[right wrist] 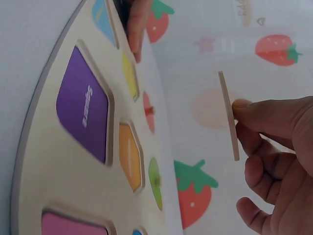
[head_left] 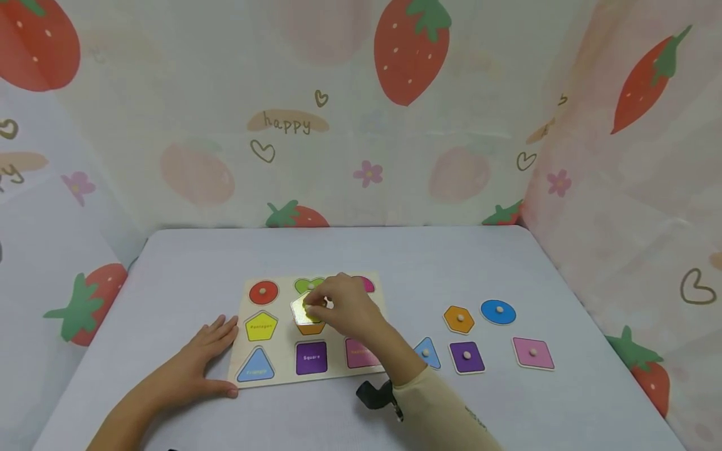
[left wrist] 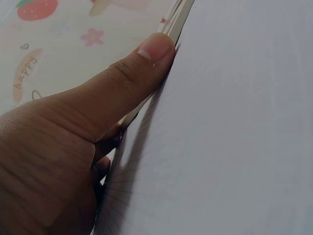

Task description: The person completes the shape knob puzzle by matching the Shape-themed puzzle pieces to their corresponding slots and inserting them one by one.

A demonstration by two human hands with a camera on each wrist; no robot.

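Note:
My right hand (head_left: 346,307) pinches a yellow pentagon piece (head_left: 301,311), light glaring off its face, above the middle of a wooden shape puzzle board (head_left: 285,368). In the right wrist view the pentagon piece (right wrist: 229,117) shows edge-on and apart from the board; the fingers hide its knob. My left hand (head_left: 197,360) lies at the board's left edge with fingers extended, and its thumb (left wrist: 146,61) touches that edge. Below the held piece is the orange recess (head_left: 310,329), partly covered. The yellow pentagon recess (head_left: 261,326) lies to its left, near my left fingers.
A red circle (head_left: 264,292) and a green heart (head_left: 303,286) sit in the board's back row. Right of the board lie an orange hexagon (head_left: 458,320), blue oval (head_left: 498,312), purple square (head_left: 467,358), pink piece (head_left: 533,354) and blue triangle (head_left: 430,357).

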